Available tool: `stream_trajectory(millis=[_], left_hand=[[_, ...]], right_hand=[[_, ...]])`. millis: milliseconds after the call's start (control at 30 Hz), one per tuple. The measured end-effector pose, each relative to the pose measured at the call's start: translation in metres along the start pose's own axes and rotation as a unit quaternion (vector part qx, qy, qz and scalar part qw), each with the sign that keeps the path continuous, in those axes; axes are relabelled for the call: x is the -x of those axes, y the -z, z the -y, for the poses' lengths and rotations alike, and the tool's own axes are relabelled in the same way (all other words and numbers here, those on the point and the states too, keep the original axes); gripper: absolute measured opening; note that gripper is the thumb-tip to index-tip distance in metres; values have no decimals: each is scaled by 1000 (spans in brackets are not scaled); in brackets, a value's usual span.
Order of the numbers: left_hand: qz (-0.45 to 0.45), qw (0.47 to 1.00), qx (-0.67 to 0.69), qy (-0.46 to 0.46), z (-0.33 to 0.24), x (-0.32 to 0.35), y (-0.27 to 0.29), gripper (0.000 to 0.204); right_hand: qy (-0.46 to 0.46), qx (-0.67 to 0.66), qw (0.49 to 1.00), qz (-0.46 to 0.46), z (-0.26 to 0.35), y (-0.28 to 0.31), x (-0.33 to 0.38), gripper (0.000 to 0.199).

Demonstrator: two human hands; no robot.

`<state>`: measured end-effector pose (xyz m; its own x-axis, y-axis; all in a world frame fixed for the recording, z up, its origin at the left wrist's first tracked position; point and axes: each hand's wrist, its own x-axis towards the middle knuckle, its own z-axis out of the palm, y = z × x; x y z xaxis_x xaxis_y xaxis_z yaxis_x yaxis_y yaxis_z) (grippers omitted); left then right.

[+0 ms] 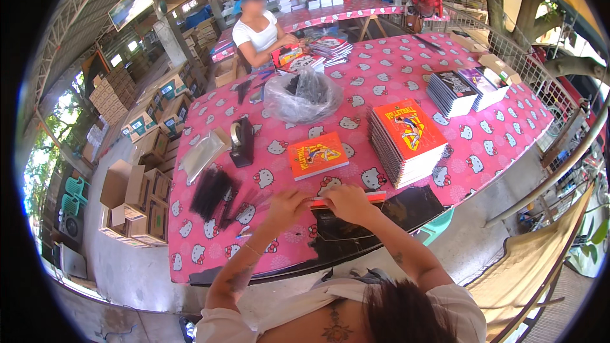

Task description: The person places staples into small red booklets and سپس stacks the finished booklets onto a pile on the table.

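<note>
Near the front edge of the table, my left hand (288, 206) and my right hand (346, 204) are close together, fingers bent, gripping an orange-edged notebook (376, 197). It is seen nearly edge-on, and my hands hide much of it. Just beyond them, an orange notebook (318, 155) with a cartoon cover lies flat. To its right rises a tall stack of similar orange notebooks (406, 136). A black tape dispenser (242, 143) stands to the left, beside clear plastic sleeves (202, 157). Thin black strips (213, 194) are heaped left of my left hand.
Beyond the notebooks sits a clear plastic bag (304, 96) with dark contents. Two stacks of darker books (452, 92) stand at the right. Across the pink table (381, 76), a co-worker (255, 35) handles books. Cardboard boxes (136, 200) stand on the floor at left.
</note>
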<state>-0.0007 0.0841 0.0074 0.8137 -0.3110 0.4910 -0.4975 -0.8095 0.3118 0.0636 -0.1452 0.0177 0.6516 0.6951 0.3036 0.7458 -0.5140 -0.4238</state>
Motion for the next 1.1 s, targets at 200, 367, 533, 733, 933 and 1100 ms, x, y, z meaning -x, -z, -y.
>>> stream_trajectory(millis=[200, 367, 533, 733, 933, 1100], left_hand=[[-13, 999, 23, 22, -6, -7, -2, 21], [-12, 998, 48, 39, -14, -14, -5, 21], [109, 989, -11, 103, -7, -12, -28, 41], [9, 973, -179, 142, -71, 26, -64, 81], [37, 991, -88, 97, -23, -5, -30, 39], [28, 996, 29, 83, -5, -17, -21, 24]], right_hand=[[13, 13, 997, -69, -11, -12, 18, 21], [-34, 4, 999, -34, -10, -2, 23, 30], [-31, -10, 998, -54, -16, -5, 19, 32], [-28, -15, 995, -97, -14, -4, 13, 17], [-15, -9, 994, -111, -17, -7, 17, 16], [-14, -7, 994, -112, -15, -7, 18, 21]])
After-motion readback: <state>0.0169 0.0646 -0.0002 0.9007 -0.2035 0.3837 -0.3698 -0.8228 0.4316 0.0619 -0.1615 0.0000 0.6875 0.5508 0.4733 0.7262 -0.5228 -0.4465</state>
